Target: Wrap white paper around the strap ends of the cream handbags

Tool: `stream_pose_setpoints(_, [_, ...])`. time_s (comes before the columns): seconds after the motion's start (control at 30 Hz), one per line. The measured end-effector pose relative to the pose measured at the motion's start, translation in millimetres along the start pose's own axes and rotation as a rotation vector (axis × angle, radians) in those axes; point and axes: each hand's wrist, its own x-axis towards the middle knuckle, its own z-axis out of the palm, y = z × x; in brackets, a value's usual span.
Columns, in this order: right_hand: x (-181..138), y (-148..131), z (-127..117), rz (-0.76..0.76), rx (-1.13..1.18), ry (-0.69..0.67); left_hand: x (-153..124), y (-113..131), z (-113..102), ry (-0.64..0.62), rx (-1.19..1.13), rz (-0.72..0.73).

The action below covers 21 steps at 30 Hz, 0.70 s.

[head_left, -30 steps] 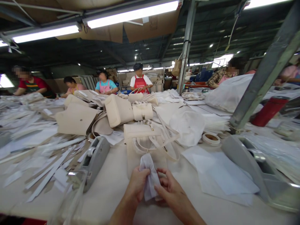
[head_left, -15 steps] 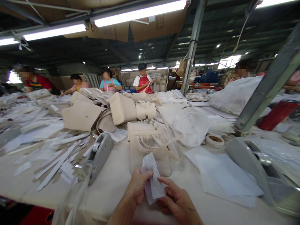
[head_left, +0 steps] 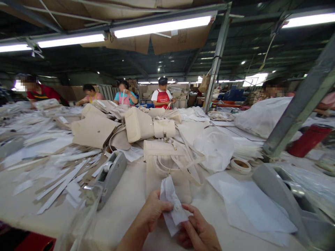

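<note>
A folded sheet of white tissue paper [head_left: 171, 205] is gripped between both hands near the front of the table. My left hand [head_left: 154, 211] pinches its left side with the thumb on top. On its lower right corner, the fingers of my right hand [head_left: 197, 226] are closed. The paper's upper end reaches over a cream handbag [head_left: 154, 174] lying flat just beyond, by the bag's handle [head_left: 159, 164]. Whether the paper wraps part of the bag is unclear. A strap [head_left: 195, 170] loops out at the bag's right.
Cream bags [head_left: 137, 123] are piled behind. Left stands a grey tape dispenser [head_left: 112, 177] beside paper strips [head_left: 62, 181]; another dispenser [head_left: 293, 195] is right, near white sheets [head_left: 253, 202] and a tape roll [head_left: 240, 166]. A metal post [head_left: 300, 94] rises at right. Several co-workers sit opposite.
My right hand has shifted slightly along the tissue paper, which is now more folded at its lower right. The camera view has tilted up a little.
</note>
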Motion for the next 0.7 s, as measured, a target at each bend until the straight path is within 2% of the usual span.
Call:
stream_pose_setpoints(0.2, [-8.2,5.4,5.0,-0.060,-0.116,0.074,5.8,-2.3,-1.3,-0.028,0.005,-0.025])
stream_pose_setpoints(0.27, [-11.8,0.2,4.7,-0.038,-0.048,0.093,7.3,-0.5,-2.7,-0.040,0.048,-0.020])
stream_pose_setpoints(0.4, [-10.7,-22.3,2.2,0.076,0.237,0.186,9.2,3.9,-4.9,-0.040,0.105,-0.012])
stream_pose_setpoints(0.47, [-6.4,-33.0,2.2,0.157,0.308,0.156,8.9,4.2,-4.0,-0.040,0.127,0.001])
stream_pose_setpoints(0.57, [-0.4,-39.8,5.8,0.272,0.262,-0.004,7.3,2.9,-1.6,-0.059,0.120,0.047])
stream_pose_setpoints(0.63, [1.3,-37.4,9.9,0.284,0.254,-0.066,6.2,2.0,-1.2,-0.072,0.103,0.069])
stream_pose_setpoints(0.7, [1.4,-30.9,14.2,0.239,0.278,-0.049,5.6,1.8,-2.1,-0.069,0.111,0.072])
